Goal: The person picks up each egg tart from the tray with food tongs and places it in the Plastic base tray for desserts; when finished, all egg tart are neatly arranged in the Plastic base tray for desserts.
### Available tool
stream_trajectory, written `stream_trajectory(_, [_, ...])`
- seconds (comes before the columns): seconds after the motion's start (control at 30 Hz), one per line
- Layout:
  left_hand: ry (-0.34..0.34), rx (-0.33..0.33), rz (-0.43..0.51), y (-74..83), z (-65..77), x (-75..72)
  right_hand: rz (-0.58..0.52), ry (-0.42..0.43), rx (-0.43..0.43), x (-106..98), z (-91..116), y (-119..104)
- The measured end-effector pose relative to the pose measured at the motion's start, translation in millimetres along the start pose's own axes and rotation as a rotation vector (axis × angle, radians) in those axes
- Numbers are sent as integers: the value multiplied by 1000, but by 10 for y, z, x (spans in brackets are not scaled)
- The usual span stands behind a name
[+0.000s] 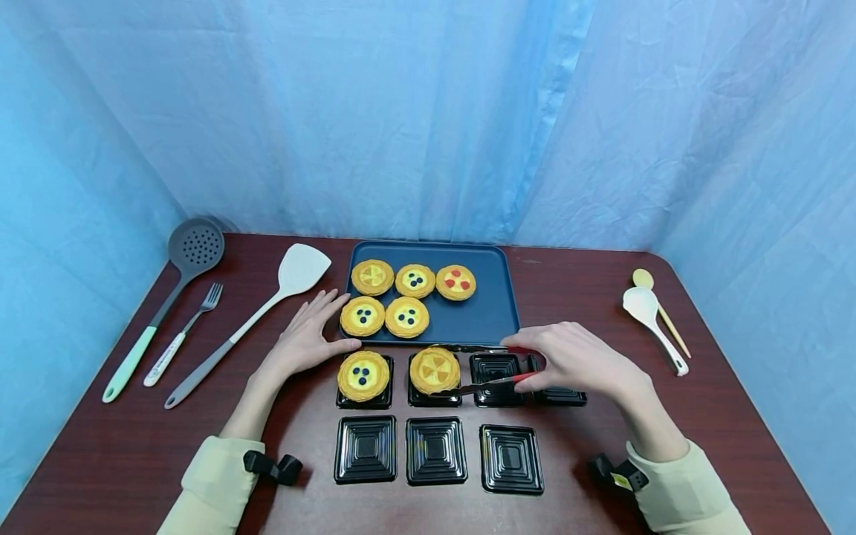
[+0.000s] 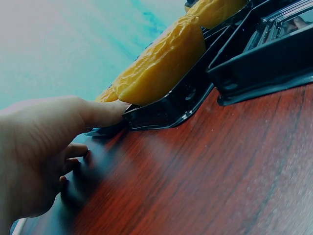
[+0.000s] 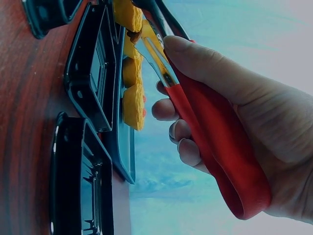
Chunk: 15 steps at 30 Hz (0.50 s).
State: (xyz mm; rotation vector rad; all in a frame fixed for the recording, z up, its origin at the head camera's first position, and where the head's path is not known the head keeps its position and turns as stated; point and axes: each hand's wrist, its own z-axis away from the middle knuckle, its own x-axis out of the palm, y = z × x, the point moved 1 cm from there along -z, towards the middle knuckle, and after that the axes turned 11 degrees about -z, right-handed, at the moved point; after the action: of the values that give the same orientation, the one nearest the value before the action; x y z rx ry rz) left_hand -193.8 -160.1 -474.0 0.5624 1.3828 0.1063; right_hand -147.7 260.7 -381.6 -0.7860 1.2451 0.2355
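My right hand (image 1: 578, 357) grips metal tongs with red handles (image 3: 220, 142). The tongs' tips lie on either side of a tart with yellow wedge-shaped pieces (image 1: 435, 370), which sits in a black square container in the middle row. To its left, a tart with dark blue berries (image 1: 363, 376) rests in another black container. My left hand (image 1: 309, 334) has its fingers spread at the left edge of the blue baking tray (image 1: 468, 319). In the left wrist view its thumb (image 2: 105, 113) reaches the corner of the berry tart's container (image 2: 161, 112); whether it presses there is unclear.
Several tarts stand on the tray's left and middle, one with red pieces (image 1: 456, 283). Front-row black containers (image 1: 365, 449) lie nearer me. At left are a slotted skimmer (image 1: 196, 247), a fork (image 1: 183, 334) and a spatula (image 1: 301, 269). A white ladle (image 1: 643, 306) and yellow spoon (image 1: 643, 279) lie right.
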Motion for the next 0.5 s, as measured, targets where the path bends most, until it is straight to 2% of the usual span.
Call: stream_trajectory(0.5, [3, 5, 2, 2, 7, -2, -3, -6, 5, -5, 5, -5])
